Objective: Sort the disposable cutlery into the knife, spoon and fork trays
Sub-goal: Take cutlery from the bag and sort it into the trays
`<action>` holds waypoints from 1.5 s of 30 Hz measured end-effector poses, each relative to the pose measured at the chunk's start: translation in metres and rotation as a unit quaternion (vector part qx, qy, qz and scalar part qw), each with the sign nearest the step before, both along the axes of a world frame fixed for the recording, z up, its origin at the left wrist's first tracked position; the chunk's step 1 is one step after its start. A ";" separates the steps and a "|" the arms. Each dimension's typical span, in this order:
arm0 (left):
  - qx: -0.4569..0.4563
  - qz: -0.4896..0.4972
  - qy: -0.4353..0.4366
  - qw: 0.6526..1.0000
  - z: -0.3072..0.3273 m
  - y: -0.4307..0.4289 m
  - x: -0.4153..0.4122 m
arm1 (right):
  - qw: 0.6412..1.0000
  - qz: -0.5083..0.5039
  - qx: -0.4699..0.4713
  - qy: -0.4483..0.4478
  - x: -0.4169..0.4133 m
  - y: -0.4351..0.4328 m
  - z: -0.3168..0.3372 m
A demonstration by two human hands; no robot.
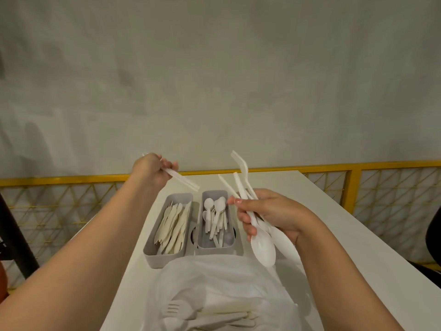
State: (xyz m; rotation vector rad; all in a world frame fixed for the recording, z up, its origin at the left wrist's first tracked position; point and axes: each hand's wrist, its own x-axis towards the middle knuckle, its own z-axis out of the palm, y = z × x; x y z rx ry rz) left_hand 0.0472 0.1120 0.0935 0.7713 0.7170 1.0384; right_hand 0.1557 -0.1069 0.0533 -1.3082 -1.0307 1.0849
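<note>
Pinches thin white pieces (183, 181), probably knives, in left hand (154, 169), tips jutting beyond the fingers over the knife tray (149, 249). Clasps spoon bundle (262, 244) in right hand (276, 213), bowls below the fingers. Light, stiff, slick: best gripped mid-handle.

Two bare arms reach in from the bottom of the frame. The left forearm (90, 242) enters at the lower left corner and the right forearm (334, 271) at the lower right. Both are uncovered from the frame edge to the wrist, rounded and smooth. The left hand (152, 169) shows just left of centre, the right hand (274, 213) right of centre. The right hand's fingernails (238, 201) are short with a pale pink sheen.
</note>
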 end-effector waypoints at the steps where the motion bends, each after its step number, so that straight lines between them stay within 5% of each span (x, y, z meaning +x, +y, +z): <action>1: 0.005 -0.008 0.037 0.999 -0.005 0.003 0.000 | 0.999 -0.022 0.012 0.022 0.004 0.003 -0.001; 8: 0.050 -0.142 0.213 0.965 -0.050 -0.013 0.034 | 0.976 -0.173 0.084 0.105 0.036 0.030 -0.006; 15: 0.113 -0.189 0.355 0.908 -0.079 -0.018 0.082 | 0.964 -0.208 0.105 0.126 0.053 0.033 -0.012; 25: 0.295 -0.090 0.610 0.730 -0.109 -0.003 0.112 | 0.967 -0.187 0.110 0.132 0.055 0.029 -0.009; 31: 0.311 -0.069 0.675 0.665 -0.117 0.008 0.115 | 0.971 -0.181 0.099 0.117 0.054 0.029 -0.010; 37: 0.356 -0.075 0.683 0.633 -0.124 0.011 0.114 | 0.973 -0.174 0.092 0.116 0.050 0.030 -0.011; 41: 0.381 -0.128 0.615 0.679 -0.128 0.002 0.116 | 0.974 -0.176 0.091 0.114 0.049 0.031 -0.011; 45: 0.420 -0.142 0.587 0.678 -0.123 -0.006 0.112 | 0.971 -0.179 0.094 0.124 0.050 0.030 -0.010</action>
